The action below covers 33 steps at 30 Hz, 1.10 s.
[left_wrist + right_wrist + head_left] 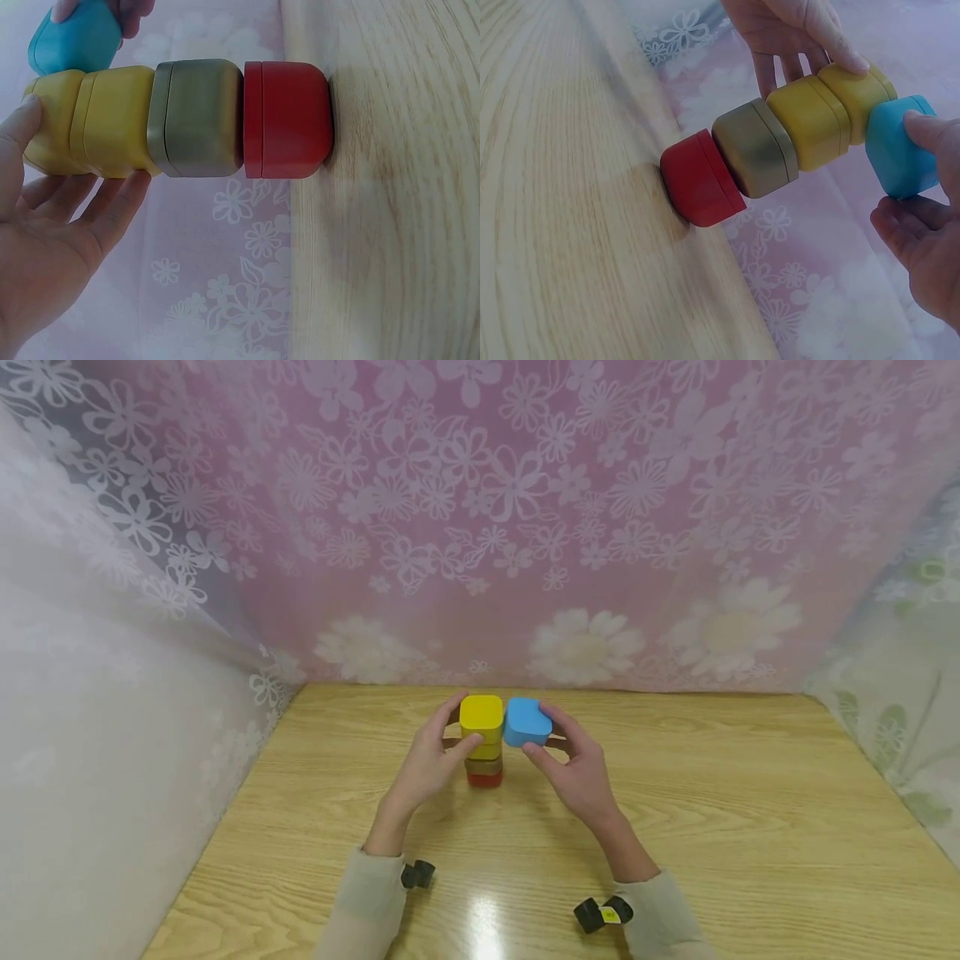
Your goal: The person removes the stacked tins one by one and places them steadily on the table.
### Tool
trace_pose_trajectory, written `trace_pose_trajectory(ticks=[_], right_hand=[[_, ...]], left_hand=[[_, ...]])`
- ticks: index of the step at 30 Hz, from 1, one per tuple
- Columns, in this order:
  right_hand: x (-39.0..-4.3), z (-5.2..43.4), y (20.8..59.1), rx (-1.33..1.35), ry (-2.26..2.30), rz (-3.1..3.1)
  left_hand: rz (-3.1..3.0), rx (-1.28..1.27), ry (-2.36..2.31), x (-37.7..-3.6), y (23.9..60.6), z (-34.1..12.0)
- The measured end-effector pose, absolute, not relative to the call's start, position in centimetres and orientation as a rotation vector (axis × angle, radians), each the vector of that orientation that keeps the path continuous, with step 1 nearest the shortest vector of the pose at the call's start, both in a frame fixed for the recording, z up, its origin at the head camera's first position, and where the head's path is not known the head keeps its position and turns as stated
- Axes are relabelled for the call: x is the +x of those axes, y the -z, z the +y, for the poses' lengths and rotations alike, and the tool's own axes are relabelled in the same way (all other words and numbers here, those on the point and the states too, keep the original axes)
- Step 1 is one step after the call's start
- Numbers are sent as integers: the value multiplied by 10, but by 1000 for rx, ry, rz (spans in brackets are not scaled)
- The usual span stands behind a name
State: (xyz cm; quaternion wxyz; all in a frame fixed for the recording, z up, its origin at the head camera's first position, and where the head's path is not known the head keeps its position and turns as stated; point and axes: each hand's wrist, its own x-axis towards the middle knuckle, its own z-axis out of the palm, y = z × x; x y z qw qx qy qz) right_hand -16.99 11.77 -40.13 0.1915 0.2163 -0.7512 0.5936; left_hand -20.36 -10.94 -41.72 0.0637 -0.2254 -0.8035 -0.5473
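Note:
Four-sided tins with rounded corners and lid seams stand in an upright stack. At the bottom is a red tin [292,120], then a dull gold tin [202,118], a yellow tin [120,120] and another yellow tin [482,713] on top. My left hand [431,764] holds the top yellow tin from the left, thumb on its near side, other fingers behind and along the stack. My right hand [581,772] grips a light blue tin [527,722] between thumb and fingers, raised and slightly tilted, close against the right side of the top yellow tin.
The stack stands on a light wood-grain table [712,827]. Behind it hangs a pink floral curtain [480,527], with pale cloth [97,735] along the left side. Black wrist devices [600,912] sit at both sleeve cuffs.

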Motion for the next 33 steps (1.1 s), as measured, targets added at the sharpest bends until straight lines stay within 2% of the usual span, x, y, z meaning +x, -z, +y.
trace_pose_trajectory(ticks=[14, 22, 29, 33], right_hand=[[-187, 127, 435, 641, -1645, -2128], [-186, 128, 436, 589, -1666, -2202], [-170, 123, 409, 556, -1717, -2278], [-176, 125, 421, 530, -1710, -2310]], left_hand=[[-2453, -646, 1659, -203, 417, -109], [-2453, -647, 1653, -203, 416, -108], [-2454, -648, 1646, -204, 416, -108], [-2450, -651, 1641, -203, 416, -108]])
